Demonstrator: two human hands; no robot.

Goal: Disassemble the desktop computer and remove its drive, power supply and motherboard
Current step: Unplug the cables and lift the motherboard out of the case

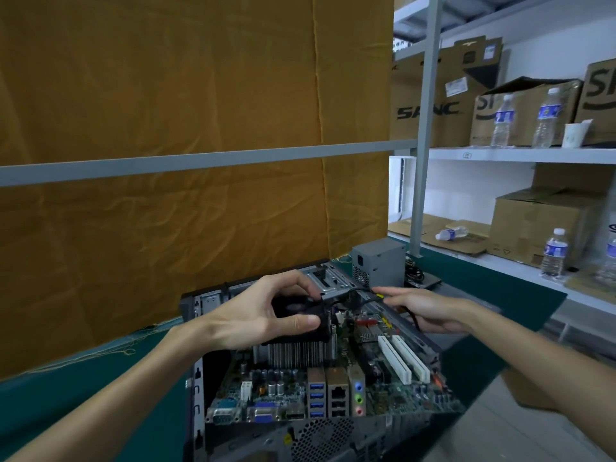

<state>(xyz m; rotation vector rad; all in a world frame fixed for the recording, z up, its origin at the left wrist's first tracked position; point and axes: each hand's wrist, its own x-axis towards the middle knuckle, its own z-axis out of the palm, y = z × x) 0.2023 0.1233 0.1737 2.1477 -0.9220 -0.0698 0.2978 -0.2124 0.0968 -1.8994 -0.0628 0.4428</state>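
Left hand [263, 315] grips the cooler fan [300, 310] to lift the motherboard [333, 388] from the case [196, 378]; right hand [430, 310], fingers straight, steadies its far edge.

The left hand [266, 311] hides most of the black fan [300, 310]; the computer case [300, 438] is cut off at the bottom edge below it.

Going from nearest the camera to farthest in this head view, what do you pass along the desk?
Motherboard's rear ports → finned heatsink → left hand gripping the black cooler fan → grey power supply standing on the desk → mustard cloth backdrop.
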